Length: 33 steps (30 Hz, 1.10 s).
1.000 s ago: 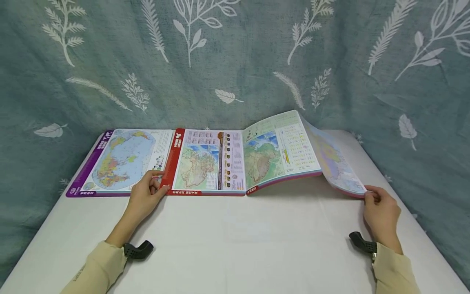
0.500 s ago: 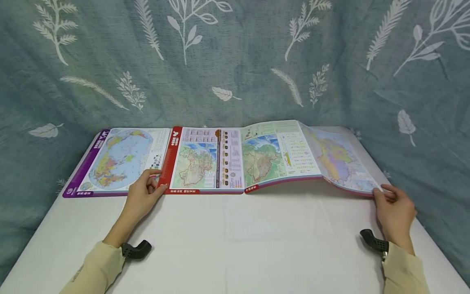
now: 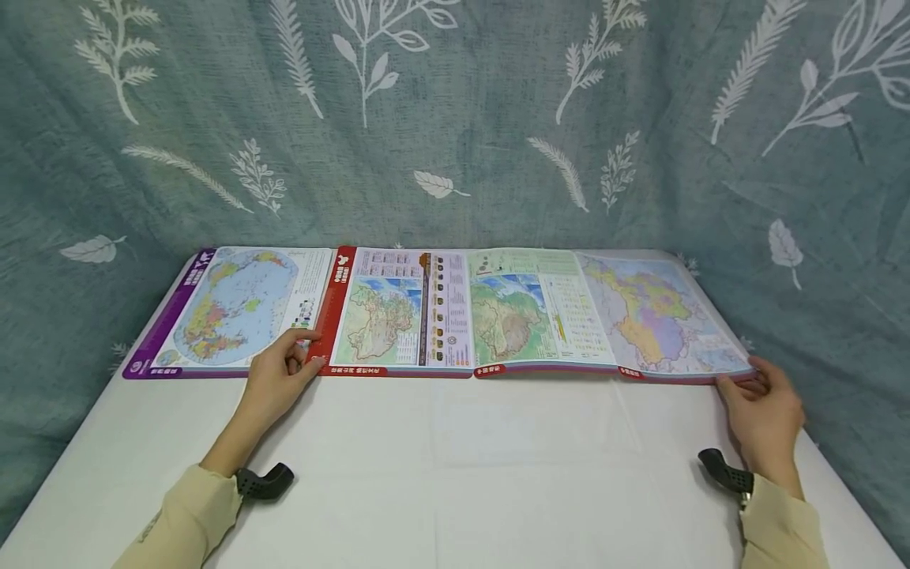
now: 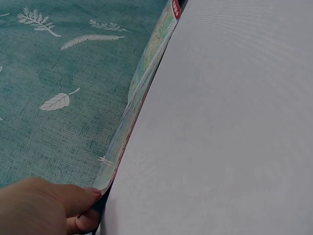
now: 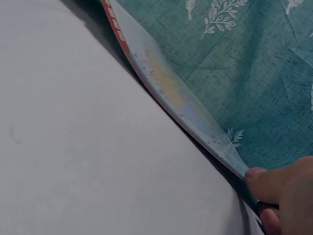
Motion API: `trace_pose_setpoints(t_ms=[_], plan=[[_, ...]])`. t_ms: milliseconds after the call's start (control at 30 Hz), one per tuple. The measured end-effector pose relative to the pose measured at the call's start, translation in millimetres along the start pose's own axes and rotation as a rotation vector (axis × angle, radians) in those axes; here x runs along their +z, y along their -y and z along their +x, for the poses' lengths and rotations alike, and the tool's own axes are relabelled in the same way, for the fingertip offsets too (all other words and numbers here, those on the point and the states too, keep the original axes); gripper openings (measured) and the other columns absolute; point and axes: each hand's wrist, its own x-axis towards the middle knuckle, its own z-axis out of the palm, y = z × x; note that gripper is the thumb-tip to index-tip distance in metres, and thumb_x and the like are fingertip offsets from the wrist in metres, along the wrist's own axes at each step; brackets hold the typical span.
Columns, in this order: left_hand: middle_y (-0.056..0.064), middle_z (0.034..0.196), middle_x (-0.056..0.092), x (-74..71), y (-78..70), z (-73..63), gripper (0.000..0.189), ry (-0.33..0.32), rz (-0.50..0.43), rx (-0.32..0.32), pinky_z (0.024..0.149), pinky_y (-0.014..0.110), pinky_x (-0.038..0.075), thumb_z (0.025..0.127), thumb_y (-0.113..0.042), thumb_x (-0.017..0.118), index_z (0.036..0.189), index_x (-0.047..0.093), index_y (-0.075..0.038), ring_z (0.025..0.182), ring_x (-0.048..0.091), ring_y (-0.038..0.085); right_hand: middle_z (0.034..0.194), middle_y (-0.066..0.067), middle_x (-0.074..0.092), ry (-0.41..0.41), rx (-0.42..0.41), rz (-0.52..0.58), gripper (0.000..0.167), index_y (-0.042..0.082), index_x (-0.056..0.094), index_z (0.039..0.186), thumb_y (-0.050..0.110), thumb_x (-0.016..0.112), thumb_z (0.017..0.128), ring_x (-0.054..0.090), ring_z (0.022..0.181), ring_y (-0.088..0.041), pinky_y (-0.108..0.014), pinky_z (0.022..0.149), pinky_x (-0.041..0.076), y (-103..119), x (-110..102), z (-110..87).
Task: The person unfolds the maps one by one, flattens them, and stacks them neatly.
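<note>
A folding map (image 3: 505, 316) with a red strip on its left lies stretched out along the back of the white table, several printed panels showing. Its right panel (image 3: 654, 316) carries a coloured map and is still slightly bowed off the table in the right wrist view. My right hand (image 3: 768, 411) pinches the near right corner of that panel, thumb on top. With thumb and fingers my left hand (image 3: 277, 375) holds the near corner by the red strip (image 3: 330, 316). Left of it lies a purple-edged world map (image 3: 238, 308); whether the two are joined I cannot tell.
A white cloth (image 3: 498, 466) covers the table. Right behind the maps hangs a green curtain (image 3: 483, 174) with white leaf prints. Each wrist wears a black camera mount, one left (image 3: 266, 482) and one right (image 3: 725, 470).
My right hand has moved to the right with the corner, and the raised, bent right panels have come down nearly flat. The left hand has kept its place at the red strip.
</note>
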Motion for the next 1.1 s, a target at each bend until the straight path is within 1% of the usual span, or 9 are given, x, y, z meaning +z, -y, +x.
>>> trace_pose_setpoints(t_ms=[100, 200, 267, 367, 433, 500, 733, 900, 1100], plan=[[0.002, 0.074, 0.054, 0.2, 0.7, 0.5, 0.031, -0.002, -0.005, -0.007, 0.061, 0.025, 0.035, 0.094, -0.007, 0.078, 0.123, 0.069, -0.008, 0.064, 0.044, 0.012, 0.133, -0.023, 0.066, -0.018, -0.074, -0.052, 0.063, 0.009, 0.045, 0.159, 0.019, 0.068, 0.101, 0.036, 0.073, 0.023, -0.039, 0.105, 0.035, 0, 4, 0.9], [0.003, 0.074, 0.054, 0.5, 1.6, 0.4, 0.027, -0.009, -0.012, -0.017, 0.061, 0.025, 0.034, 0.093, -0.006, 0.078, 0.119, 0.072, -0.008, 0.064, 0.044, 0.011, 0.131, -0.026, 0.067, -0.03, -0.123, -0.084, 0.06, 0.006, 0.047, 0.157, 0.015, 0.066, 0.101, 0.037, 0.076, 0.018, -0.046, 0.104, 0.033, 3, 8, 4.1], [0.003, 0.074, 0.054, 0.8, 2.3, -0.1, 0.025, -0.014, -0.018, -0.022, 0.06, 0.024, 0.034, 0.093, -0.006, 0.079, 0.117, 0.073, -0.008, 0.063, 0.043, 0.011, 0.13, -0.028, 0.066, -0.034, -0.143, -0.095, 0.058, 0.004, 0.049, 0.155, 0.013, 0.066, 0.101, 0.046, 0.08, 0.007, -0.052, 0.105, 0.03, 4, 10, 6.7], [0.002, 0.073, 0.053, 1.6, 3.1, -1.1, 0.023, -0.019, -0.026, -0.025, 0.06, 0.023, 0.034, 0.092, -0.006, 0.079, 0.114, 0.074, -0.009, 0.063, 0.043, 0.01, 0.13, -0.031, 0.063, -0.031, -0.159, -0.101, 0.056, 0.0, 0.049, 0.154, 0.01, 0.064, 0.1, 0.059, 0.091, -0.022, -0.059, 0.105, 0.027, 5, 14, 9.7], [0.002, 0.073, 0.054, 2.5, 3.4, -1.6, 0.022, -0.02, -0.033, -0.026, 0.06, 0.023, 0.034, 0.092, -0.006, 0.079, 0.113, 0.075, -0.009, 0.063, 0.043, 0.009, 0.132, -0.033, 0.06, -0.025, -0.158, -0.102, 0.056, -0.002, 0.047, 0.154, 0.009, 0.063, 0.101, 0.06, 0.102, -0.039, -0.059, 0.105, 0.028, 5, 15, 11.9], [0.002, 0.073, 0.054, 3.5, 3.6, -2.0, 0.022, -0.015, -0.04, -0.028, 0.06, 0.023, 0.034, 0.092, -0.006, 0.08, 0.113, 0.075, -0.01, 0.063, 0.043, 0.009, 0.135, -0.034, 0.058, -0.016, -0.16, -0.105, 0.056, -0.003, 0.046, 0.155, 0.009, 0.061, 0.102, 0.058, 0.113, -0.046, -0.06, 0.106, 0.028, 3, 15, 12.7], [0.001, 0.071, 0.053, 3.9, 4.1, -1.2, 0.019, -0.012, -0.038, -0.016, 0.061, 0.024, 0.034, 0.093, -0.008, 0.08, 0.111, 0.075, -0.01, 0.062, 0.043, 0.01, 0.135, -0.037, 0.055, -0.027, -0.191, -0.112, 0.055, -0.007, 0.049, 0.151, 0.009, 0.061, 0.1, 0.056, 0.115, -0.05, -0.062, 0.105, 0.03, -1, 14, 11.8], [0.001, 0.072, 0.052, 1.6, 4.2, 0.4, 0.018, -0.028, -0.032, -0.012, 0.061, 0.024, 0.034, 0.092, -0.01, 0.081, 0.109, 0.076, -0.012, 0.063, 0.043, 0.01, 0.139, -0.035, 0.053, -0.036, -0.162, -0.107, 0.054, -0.005, 0.052, 0.149, 0.014, 0.064, 0.101, 0.057, 0.119, -0.049, -0.06, 0.106, 0.033, -3, 15, 8.2], [0.002, 0.07, 0.048, 1.3, 3.4, 0.2, 0.015, -0.035, -0.042, -0.037, 0.064, 0.026, 0.035, 0.092, -0.015, 0.082, 0.106, 0.077, -0.013, 0.064, 0.043, 0.012, 0.143, -0.036, 0.051, -0.041, -0.143, -0.068, 0.06, -0.005, 0.051, 0.15, 0.026, 0.066, 0.101, 0.044, 0.135, -0.053, -0.064, 0.116, 0.024, -2, 11, 3.8]])
